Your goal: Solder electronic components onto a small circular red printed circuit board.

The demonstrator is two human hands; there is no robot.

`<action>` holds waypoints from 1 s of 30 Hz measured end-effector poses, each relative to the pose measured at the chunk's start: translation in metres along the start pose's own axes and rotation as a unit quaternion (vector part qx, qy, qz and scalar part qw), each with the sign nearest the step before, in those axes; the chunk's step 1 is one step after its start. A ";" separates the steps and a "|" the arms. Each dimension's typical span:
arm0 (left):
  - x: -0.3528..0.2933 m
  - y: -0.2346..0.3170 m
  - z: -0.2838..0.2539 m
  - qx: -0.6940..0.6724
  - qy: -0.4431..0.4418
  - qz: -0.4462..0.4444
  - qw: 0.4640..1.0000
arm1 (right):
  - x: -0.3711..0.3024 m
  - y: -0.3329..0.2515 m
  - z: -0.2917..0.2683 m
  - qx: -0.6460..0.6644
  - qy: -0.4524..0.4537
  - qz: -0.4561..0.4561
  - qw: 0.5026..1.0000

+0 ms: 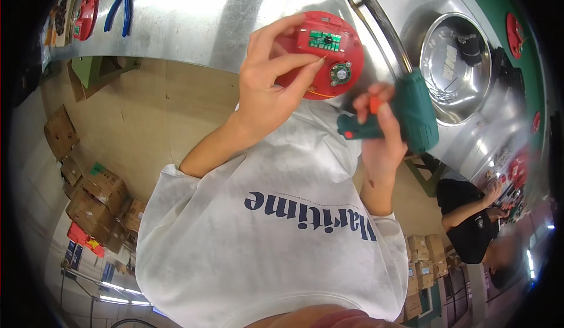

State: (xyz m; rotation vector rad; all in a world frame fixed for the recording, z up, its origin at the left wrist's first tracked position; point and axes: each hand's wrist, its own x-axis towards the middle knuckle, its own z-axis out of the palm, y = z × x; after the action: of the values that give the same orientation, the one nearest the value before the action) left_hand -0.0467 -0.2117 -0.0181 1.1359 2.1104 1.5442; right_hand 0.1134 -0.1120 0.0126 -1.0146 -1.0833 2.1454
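Note:
A round red plastic housing (317, 19) lies at the near edge of the metal bench. It carries a green circuit board (320, 40) and a small round speaker (341, 73). Over its left side, my left hand (273, 72) pinches a thin wire (324, 57) between thumb and forefinger, just below the board; its other fingers rest at the housing's upper left rim. My right hand (382, 125), slightly blurred, is closed round the handle of a green soldering gun (418, 110) with a red trigger. The gun's long metal tip points up and away, apart from the board.
Right of the gun stands a steel bowl (432, 72) holding dark parts and thin pieces. Blue-handled pliers (121, 5) and more red housings (86, 17) lie far left. A co-worker in black (464, 210) works at the right. Cardboard boxes (97, 202) stand on the floor at left.

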 end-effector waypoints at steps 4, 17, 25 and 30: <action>0.003 0.000 0.006 0.004 0.017 -0.017 1.000 | -0.016 -0.006 -0.028 -0.091 -0.052 -0.014 0.994; 0.009 0.006 0.006 0.000 0.014 -0.060 0.998 | -0.028 -0.019 -0.051 -0.291 -0.053 0.028 0.955; 0.010 0.006 0.006 -0.001 0.012 -0.065 0.998 | -0.025 -0.019 -0.051 -0.312 -0.045 0.021 0.949; 0.010 0.008 0.006 0.001 0.010 -0.075 0.997 | -0.026 -0.012 -0.066 -0.395 -0.080 -0.053 0.914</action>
State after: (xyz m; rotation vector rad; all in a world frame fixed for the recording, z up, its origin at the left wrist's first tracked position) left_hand -0.0465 -0.1992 -0.0113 0.9431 2.1557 1.4918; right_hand 0.1830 -0.0954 0.0063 -1.0688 -2.1251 1.7205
